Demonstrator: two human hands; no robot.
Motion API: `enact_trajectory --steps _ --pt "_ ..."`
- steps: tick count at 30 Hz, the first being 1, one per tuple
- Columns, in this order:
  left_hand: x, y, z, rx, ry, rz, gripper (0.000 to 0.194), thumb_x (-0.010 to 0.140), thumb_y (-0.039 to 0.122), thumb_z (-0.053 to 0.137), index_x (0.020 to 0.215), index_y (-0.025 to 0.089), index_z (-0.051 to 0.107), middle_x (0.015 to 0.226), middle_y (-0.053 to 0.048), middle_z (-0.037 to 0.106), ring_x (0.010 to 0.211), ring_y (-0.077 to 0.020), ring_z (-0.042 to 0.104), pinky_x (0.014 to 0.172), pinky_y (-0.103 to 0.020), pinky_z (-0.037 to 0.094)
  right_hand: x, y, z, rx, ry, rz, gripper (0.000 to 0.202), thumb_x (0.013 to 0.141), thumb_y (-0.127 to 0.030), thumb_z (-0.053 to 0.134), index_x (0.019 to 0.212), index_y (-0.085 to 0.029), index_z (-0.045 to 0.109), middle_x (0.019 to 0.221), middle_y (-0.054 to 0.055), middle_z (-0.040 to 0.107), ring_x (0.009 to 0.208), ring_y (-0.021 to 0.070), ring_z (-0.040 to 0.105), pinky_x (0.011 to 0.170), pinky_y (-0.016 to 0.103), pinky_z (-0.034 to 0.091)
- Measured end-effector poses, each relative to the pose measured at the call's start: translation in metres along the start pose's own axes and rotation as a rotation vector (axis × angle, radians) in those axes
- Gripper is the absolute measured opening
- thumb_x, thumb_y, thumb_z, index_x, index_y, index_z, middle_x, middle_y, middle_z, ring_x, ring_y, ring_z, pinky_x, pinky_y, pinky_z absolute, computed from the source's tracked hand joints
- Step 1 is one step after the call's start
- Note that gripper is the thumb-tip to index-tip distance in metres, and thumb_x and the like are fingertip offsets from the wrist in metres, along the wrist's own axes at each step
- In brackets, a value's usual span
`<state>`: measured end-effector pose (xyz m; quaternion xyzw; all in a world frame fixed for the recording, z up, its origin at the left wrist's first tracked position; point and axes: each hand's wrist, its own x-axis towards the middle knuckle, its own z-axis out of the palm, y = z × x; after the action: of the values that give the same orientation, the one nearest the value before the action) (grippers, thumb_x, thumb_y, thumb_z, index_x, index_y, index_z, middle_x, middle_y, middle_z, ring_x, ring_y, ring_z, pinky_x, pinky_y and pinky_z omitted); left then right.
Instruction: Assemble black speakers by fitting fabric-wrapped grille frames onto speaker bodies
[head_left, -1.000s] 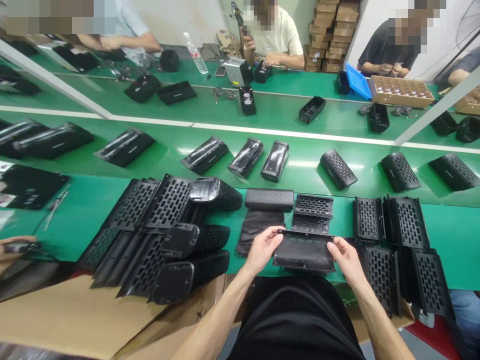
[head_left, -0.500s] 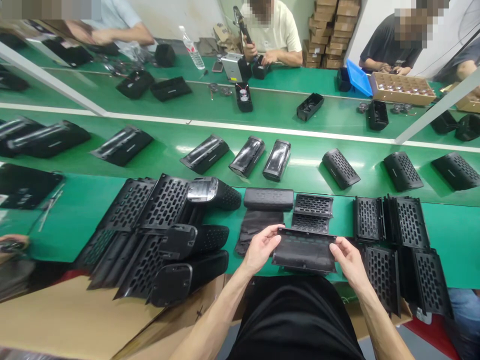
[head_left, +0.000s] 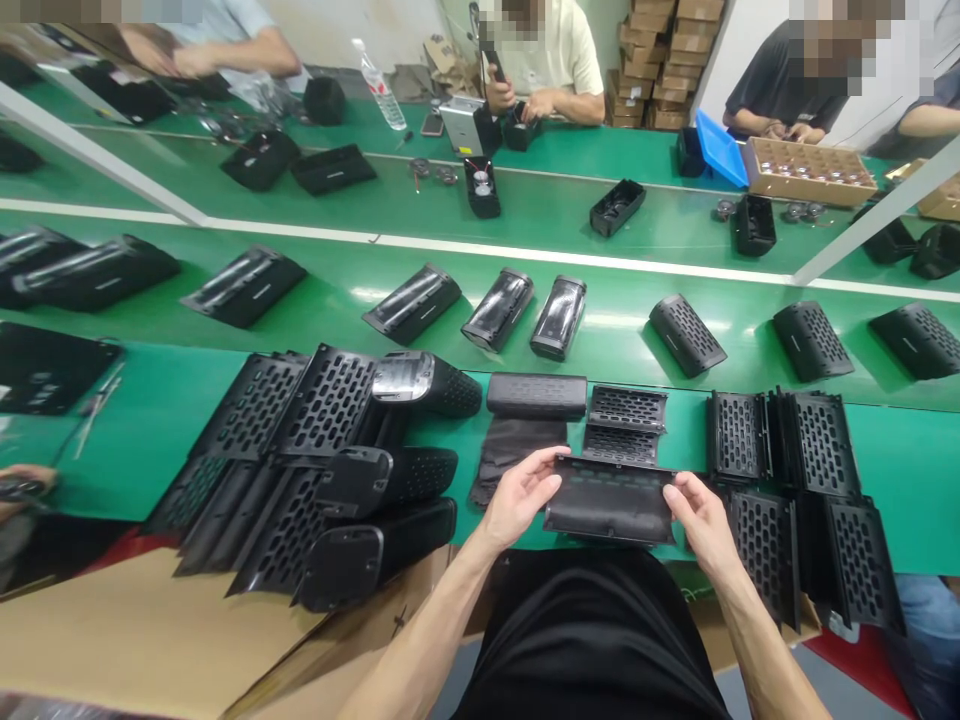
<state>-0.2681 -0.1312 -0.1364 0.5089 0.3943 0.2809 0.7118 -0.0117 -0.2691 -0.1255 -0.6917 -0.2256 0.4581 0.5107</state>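
Between my two hands is a black perforated plastic grille cover (head_left: 611, 508), hollow side up, with dark mesh cloth lying in it. My left hand (head_left: 523, 492) pinches its left end, thumb on top. At the opposite end, my right hand (head_left: 694, 510) grips the edge with thumb and fingers. Just beyond it, two black slotted grilles (head_left: 627, 408) lie one behind the other. A pile of black mesh cloth (head_left: 517, 455) is beside my left hand, below a closed black speaker housing (head_left: 537, 395).
Stacked grilles stand left (head_left: 330, 400) and right (head_left: 821, 445). Black speaker housings (head_left: 559, 315) sit along the green conveyor (head_left: 607, 350) ahead. An open cardboard box (head_left: 150, 630) is at lower left. Several co-workers sit across the line, near a speaker-parts carton (head_left: 806, 175).
My hands and the grille cover stay almost in place. Housings on the conveyor have shifted slightly to the right, while parts on the far belt appear slightly further left.
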Motion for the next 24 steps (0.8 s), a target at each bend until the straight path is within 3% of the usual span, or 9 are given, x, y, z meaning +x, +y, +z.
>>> enact_trajectory --steps 7,11,14,18,21,24 --pt "-0.007 0.013 0.0 0.015 0.025 -0.005 0.052 0.084 0.049 0.078 0.125 0.018 0.073 0.12 -0.011 0.073 0.102 -0.0232 0.066 0.092 -0.032 0.053 -0.002 0.009 -0.005 0.115 -0.018 0.002 0.044 0.083 -0.067 0.074 0.091 -0.024 0.066 0.073 0.0 0.057 0.062 0.0164 0.049 0.06 0.028 0.043" --pt "-0.006 0.017 0.001 -0.269 -0.029 -0.079 0.058 0.082 0.059 0.076 0.122 0.016 0.074 0.109 -0.012 0.075 0.094 -0.0248 0.069 0.087 -0.035 0.055 0.001 0.003 0.001 0.114 -0.024 0.047 0.051 0.078 -0.074 0.074 0.09 -0.025 0.066 0.076 0.003 0.065 0.066 0.0205 0.056 0.062 0.031 0.047" --pt "0.002 0.023 0.002 -0.489 -0.125 -0.229 0.066 0.088 0.074 0.059 0.114 0.016 0.075 0.107 -0.013 0.076 0.095 -0.0282 0.071 0.087 -0.04 0.055 0.004 -0.005 0.006 0.17 -0.066 0.089 0.05 0.076 -0.072 0.077 0.092 -0.025 0.068 0.081 0.005 0.069 0.071 0.0229 0.062 0.065 0.032 0.05" --pt "0.024 0.019 0.007 -0.552 -0.37 -0.507 0.082 0.09 0.085 0.04 0.104 0.013 0.078 0.101 -0.014 0.079 0.089 -0.0263 0.074 0.083 -0.036 0.054 0.012 -0.014 0.012 0.208 -0.143 0.152 0.05 0.073 -0.067 0.083 0.09 -0.022 0.071 0.079 0.004 0.071 0.069 0.0212 0.063 0.068 0.032 0.051" --pt "0.036 0.002 0.014 -0.544 -0.518 -0.726 0.078 0.089 0.082 0.049 0.1 0.01 0.079 0.092 -0.014 0.08 0.073 -0.0219 0.073 0.073 -0.031 0.054 0.02 -0.015 0.019 0.176 -0.221 0.191 0.054 0.07 -0.07 0.084 0.088 -0.02 0.072 0.074 0.003 0.069 0.062 0.0193 0.06 0.063 0.03 0.047" --pt "0.039 -0.015 0.019 -0.56 -0.484 -0.822 0.066 0.084 0.074 0.066 0.088 0.009 0.079 0.075 -0.011 0.079 0.062 -0.0224 0.072 0.07 -0.032 0.056 0.04 -0.012 0.027 0.112 -0.33 0.185 0.053 0.074 -0.07 0.081 0.086 -0.02 0.073 0.072 0.003 0.07 0.059 0.0181 0.059 0.06 0.029 0.045"
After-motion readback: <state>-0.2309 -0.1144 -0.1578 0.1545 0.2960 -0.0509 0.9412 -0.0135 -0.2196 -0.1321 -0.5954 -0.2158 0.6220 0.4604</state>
